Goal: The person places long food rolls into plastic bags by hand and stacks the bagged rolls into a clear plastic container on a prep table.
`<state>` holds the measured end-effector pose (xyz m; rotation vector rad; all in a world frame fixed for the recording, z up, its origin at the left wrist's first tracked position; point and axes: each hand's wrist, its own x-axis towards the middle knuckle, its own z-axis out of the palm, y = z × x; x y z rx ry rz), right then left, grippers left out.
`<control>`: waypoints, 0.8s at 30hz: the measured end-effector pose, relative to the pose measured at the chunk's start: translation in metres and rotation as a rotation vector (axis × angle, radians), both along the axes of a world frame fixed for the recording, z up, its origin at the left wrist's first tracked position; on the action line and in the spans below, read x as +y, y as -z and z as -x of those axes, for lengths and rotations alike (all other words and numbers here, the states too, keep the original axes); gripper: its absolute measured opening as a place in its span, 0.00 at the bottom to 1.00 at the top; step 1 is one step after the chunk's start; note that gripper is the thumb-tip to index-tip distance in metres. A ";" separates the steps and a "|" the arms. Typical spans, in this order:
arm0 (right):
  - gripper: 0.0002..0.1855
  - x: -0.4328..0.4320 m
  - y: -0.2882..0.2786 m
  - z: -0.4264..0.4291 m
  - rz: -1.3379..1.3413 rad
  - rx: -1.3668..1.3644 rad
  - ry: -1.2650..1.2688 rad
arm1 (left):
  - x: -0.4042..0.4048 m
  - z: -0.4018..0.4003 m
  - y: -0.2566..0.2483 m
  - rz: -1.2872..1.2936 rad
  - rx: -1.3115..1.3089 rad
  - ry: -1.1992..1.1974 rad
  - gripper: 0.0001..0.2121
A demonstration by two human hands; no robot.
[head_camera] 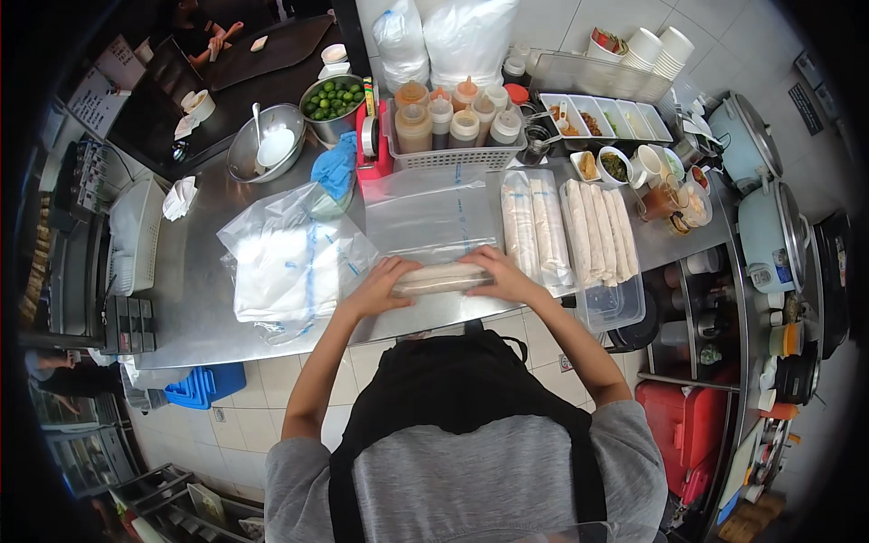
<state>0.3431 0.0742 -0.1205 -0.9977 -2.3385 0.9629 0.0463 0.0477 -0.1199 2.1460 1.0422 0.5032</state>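
A pale food roll (pixel 445 279) lies crosswise near the front edge of the steel counter, at the near end of a clear plastic bag (pixel 428 210) that seems to wrap over it. My left hand (pixel 381 286) grips the roll's left end, and my right hand (pixel 499 275) grips its right end. To the left rests a stack of clear plastic bags (pixel 285 271) with blue print. Right of my right hand are wrapped rolls (pixel 536 227) in plastic. Beyond them, several unwrapped pale rolls (pixel 601 231) sit on a clear plastic container (pixel 614 309).
Behind the bag stand a basket (pixel 455 159) of sauce bottles and a red tape dispenser (pixel 372 153). Farther left are a pot of green limes (pixel 333 102), a steel bowl (pixel 237 153) and a blue cloth (pixel 334 166). Small food dishes and rice cookers (pixel 767 237) stand right. Another person (pixel 197 34) is at upper left.
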 end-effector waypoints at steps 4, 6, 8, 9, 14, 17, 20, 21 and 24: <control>0.30 -0.020 0.000 0.004 -0.234 -0.196 0.053 | -0.010 0.000 0.006 -0.155 0.084 -0.058 0.29; 0.30 -0.021 0.000 0.006 -0.315 -0.255 0.061 | -0.012 -0.001 0.005 -0.169 0.103 -0.058 0.29; 0.30 -0.017 0.003 0.004 -0.325 -0.269 0.022 | -0.016 -0.002 0.003 -0.183 0.123 -0.055 0.29; 0.29 -0.015 0.004 0.003 -0.336 -0.282 -0.015 | -0.020 -0.004 0.000 -0.172 0.162 -0.045 0.28; 0.22 0.025 0.000 -0.009 -0.109 -0.142 -0.153 | -0.021 0.000 0.006 -0.123 0.097 -0.043 0.23; 0.16 0.049 0.001 -0.007 0.103 -0.072 -0.169 | -0.005 0.010 0.027 0.040 -0.092 -0.138 0.17; 0.13 0.071 0.013 -0.005 0.168 -0.125 -0.131 | 0.014 0.012 0.035 -0.076 -0.030 -0.194 0.12; 0.13 0.077 0.019 -0.003 0.064 -0.148 -0.115 | 0.019 0.009 0.034 -0.108 0.056 -0.238 0.12; 0.13 0.077 0.018 0.005 -0.068 -0.207 -0.056 | 0.025 -0.003 0.025 -0.179 0.292 -0.302 0.13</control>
